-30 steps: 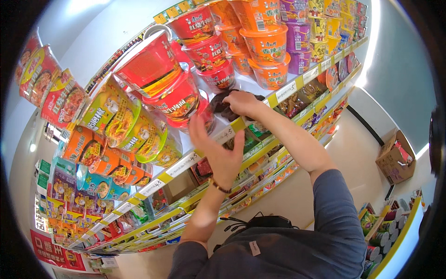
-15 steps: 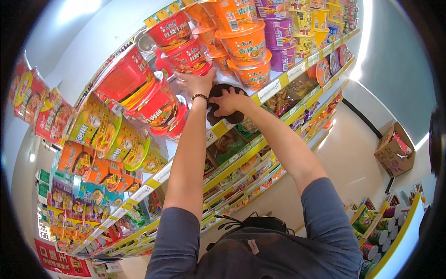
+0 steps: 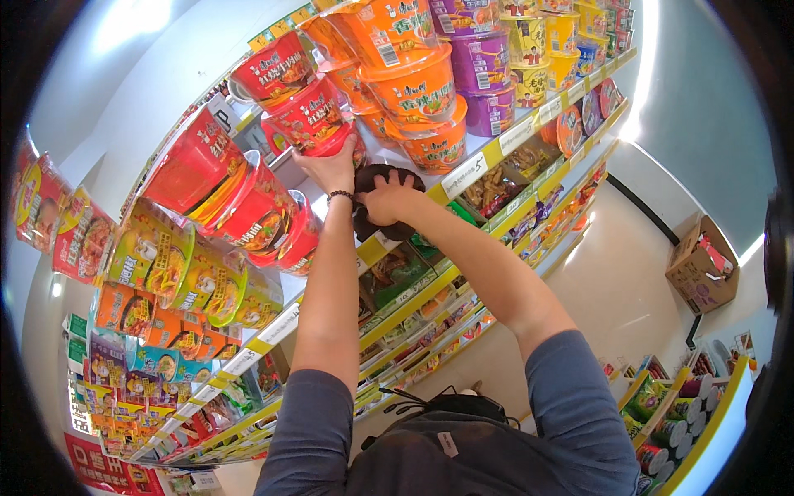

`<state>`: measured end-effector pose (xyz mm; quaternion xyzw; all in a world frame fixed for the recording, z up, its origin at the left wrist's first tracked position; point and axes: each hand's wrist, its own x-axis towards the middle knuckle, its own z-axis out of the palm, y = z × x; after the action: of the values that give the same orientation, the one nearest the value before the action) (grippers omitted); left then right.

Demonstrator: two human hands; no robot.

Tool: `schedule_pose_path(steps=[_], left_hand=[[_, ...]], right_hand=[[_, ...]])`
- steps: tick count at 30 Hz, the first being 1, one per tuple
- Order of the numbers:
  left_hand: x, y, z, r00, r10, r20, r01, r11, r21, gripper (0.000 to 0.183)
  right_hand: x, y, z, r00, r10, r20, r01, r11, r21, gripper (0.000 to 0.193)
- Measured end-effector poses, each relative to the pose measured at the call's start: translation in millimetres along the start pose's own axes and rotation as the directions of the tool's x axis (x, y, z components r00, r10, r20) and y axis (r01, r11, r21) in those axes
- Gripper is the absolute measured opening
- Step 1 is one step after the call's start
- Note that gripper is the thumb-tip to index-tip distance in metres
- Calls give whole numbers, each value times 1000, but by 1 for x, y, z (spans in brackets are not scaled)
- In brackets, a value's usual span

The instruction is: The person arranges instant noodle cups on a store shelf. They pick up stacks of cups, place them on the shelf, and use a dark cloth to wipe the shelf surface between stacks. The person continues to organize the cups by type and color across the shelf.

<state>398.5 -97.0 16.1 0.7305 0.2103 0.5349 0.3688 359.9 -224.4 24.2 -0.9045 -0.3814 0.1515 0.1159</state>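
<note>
At the front of the top shelf (image 3: 291, 291), my left hand (image 3: 329, 169) is closed round the base of a red instant noodle cup (image 3: 308, 120). A second red noodle cup (image 3: 277, 70) is stacked on that one. A beaded bracelet (image 3: 340, 194) circles my left wrist. Close beside it, my right hand (image 3: 390, 200) lies with fingers spread over a dark brown cloth (image 3: 364, 225). The cloth rests at the shelf's front edge, and my hand hides part of it. Large red noodle buckets (image 3: 269, 202) stand left of my hands; orange noodle cups (image 3: 413, 103) stand to the right.
Purple cups (image 3: 484, 66) and yellow cups (image 3: 529, 41) continue along the shelf to the right. Green-yellow cups (image 3: 178, 260) stand at the left. Packaged snacks (image 3: 504, 186) fill lower tiers. A cardboard box (image 3: 703, 273) sits on the floor; another shelf (image 3: 686, 426) holds canisters at lower right.
The scene has shifted a little left and down in the picture. My left hand remains on the red cup and my right hand on the cloth, with only slight finger movement.
</note>
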Motion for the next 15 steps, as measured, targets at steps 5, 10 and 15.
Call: schedule_pose_path(steps=[5,10,15], left_hand=[[2,-2,-4,994,58,-90,-50,995,88,113],[4,7,-14,991,13,-133,7,989,151,113],[6,5,-20,973,64,-222,-45,995,91,107]], right_hand=[[5,-5,5,996,54,-70,-51,998,34,52],[17,-1,4,992,79,-102,-75,996,45,50],[35,3,-5,997,38,-66,-37,999,20,53]])
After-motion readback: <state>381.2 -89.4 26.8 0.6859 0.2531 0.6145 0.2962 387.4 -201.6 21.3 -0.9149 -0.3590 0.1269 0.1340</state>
